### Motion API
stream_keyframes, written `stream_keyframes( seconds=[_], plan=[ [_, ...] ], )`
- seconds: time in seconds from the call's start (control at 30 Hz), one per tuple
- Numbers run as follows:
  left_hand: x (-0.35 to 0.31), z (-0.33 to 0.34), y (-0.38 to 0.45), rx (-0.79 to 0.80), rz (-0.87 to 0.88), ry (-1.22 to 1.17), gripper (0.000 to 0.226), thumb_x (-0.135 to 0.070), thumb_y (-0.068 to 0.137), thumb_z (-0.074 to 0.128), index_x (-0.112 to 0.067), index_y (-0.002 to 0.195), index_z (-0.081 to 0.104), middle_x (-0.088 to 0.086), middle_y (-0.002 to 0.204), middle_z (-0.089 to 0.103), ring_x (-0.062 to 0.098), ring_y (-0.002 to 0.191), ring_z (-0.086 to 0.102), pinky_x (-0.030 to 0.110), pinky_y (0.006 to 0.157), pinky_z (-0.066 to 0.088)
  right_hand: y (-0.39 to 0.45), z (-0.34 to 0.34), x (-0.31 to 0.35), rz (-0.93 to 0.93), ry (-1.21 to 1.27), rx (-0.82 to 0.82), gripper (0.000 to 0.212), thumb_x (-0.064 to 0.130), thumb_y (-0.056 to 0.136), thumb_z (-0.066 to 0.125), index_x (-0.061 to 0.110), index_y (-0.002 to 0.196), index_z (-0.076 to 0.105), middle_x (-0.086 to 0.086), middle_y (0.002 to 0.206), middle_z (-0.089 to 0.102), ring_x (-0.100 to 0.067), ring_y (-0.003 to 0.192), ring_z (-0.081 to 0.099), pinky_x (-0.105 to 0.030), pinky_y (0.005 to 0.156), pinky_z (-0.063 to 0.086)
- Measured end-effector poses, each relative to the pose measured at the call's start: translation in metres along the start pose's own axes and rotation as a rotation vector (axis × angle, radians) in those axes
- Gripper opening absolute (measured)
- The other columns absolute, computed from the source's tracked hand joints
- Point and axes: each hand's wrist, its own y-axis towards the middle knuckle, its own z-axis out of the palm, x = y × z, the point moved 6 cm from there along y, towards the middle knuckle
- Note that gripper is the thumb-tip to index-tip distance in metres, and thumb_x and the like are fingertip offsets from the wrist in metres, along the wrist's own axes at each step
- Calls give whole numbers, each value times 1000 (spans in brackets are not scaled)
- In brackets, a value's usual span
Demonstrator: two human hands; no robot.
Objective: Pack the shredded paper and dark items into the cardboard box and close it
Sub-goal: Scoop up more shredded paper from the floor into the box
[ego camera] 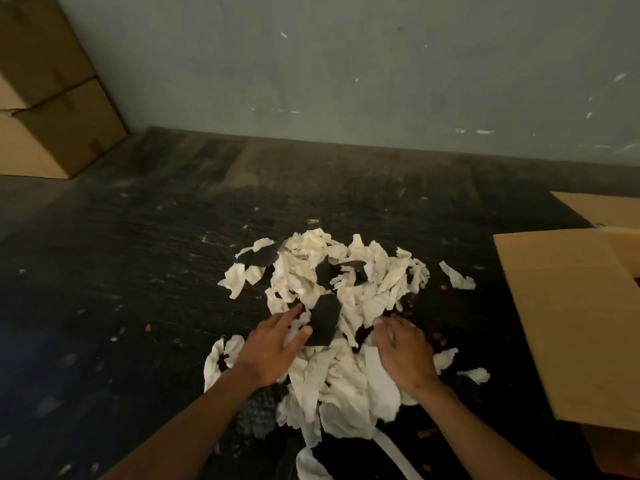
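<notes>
Shredded paper with dark items heaped on the floor between both hands — left hand, right hand spread open, holding nothing — cardboard box lies right, nearer the right hand.

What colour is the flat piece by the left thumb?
Black, a dark piece on the cream shredded paper; the head view shows it.

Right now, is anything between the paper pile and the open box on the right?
Nothing visible blocks the way. The paper pile lies on the dark floor, and the box sits to its right with a flap folded out toward it. Only stray scraps lie between.
</notes>
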Motion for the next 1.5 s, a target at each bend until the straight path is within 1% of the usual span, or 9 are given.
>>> stream_keyframes(
  seconds=[0.1, 0.2, 0.3, 0.47, 0.83, 0.97, 1.17, 1.3, 1.5],
  plan=[
    [-7, -25, -10, -102, 40, 192, 72, -76, 84, 20, -46, 150, 13, 5, 149, 39, 27, 134, 35, 48, 109, 31, -8, -28, 29, -96, 35, -218, 43, 60, 89, 25, 33, 66, 48, 7, 78, 59, -18, 83, 59, -47, 86, 47],
    [-1, -54, -7, -220, -16, 324, 92, -90, 72, 26, -52, 147, -11, 9, 147, 24, 35, 133, 25, 58, 106, 30, 13, -57, 47, -108, 42, -374, 35, 57, 91, 37, 31, 98, 59, 0, 111, 56, -23, 112, 49, -45, 98, 36],
    [8, -73, 23, -203, -32, 361, 109, -97, 61, 33, -53, 141, -28, 6, 160, -4, 44, 145, -4, 69, 111, 12, 68, -62, 47, 29, -99, -154, 57, 71, 87, 34, 45, 137, 37, -3, 153, 23, -32, 141, 16, -62, 109, 18],
    [10, -89, 101, -67, -51, 335, 116, -97, 55, 40, -56, 138, -29, -3, 159, -28, 44, 142, -25, 72, 109, -3, 156, -46, 18, 122, -186, 183, 92, 97, 58, 11, 61, 142, 4, -1, 161, -16, -40, 144, -19, -70, 110, -2],
    [20, -49, 150, 192, -84, 58, 101, -101, 50, 41, -59, 141, 24, -3, 161, 15, 35, 145, 17, 58, 115, 23, 160, -14, 28, -18, -261, 767, 87, 100, 59, 19, 63, 138, 18, 9, 162, 4, -24, 149, 3, -61, 116, 9],
    [-3, -49, 105, 255, 36, 117, 115, -100, 47, 45, -56, 146, 9, -6, 161, 7, 29, 148, 7, 56, 116, 21, 117, -17, 48, -143, -373, 905, 97, 95, 62, 37, 53, 145, 10, 7, 162, -1, -26, 148, 6, -53, 117, 15],
    [-20, -17, 15, 377, 269, 458, 146, -83, 42, 72, -52, 136, -36, -5, 152, -42, 34, 137, -38, 65, 111, -13, 43, -7, 29, -316, -634, 914, 132, 82, 44, 72, 68, 126, -30, 12, 148, -44, -21, 135, -37, -72, 108, -6],
    [-4, 29, -13, 420, 334, 642, 151, -76, 45, 79, -48, 135, -39, 2, 146, -49, 42, 129, -45, 72, 104, -20, 19, 24, 2, -486, -863, 816, 139, 82, 43, 71, 52, 140, -25, 7, 142, -52, -31, 135, -39, -80, 99, -7],
    [6, 39, -8, 118, 316, 605, 118, -84, 64, 53, -45, 146, -22, 7, 162, -5, 43, 146, -6, 67, 114, 4, 24, 29, 5, -556, -818, 442, 111, 93, 51, 46, 38, 144, 19, 0, 155, 1, -33, 140, 13, -71, 103, 23]
  ],
)
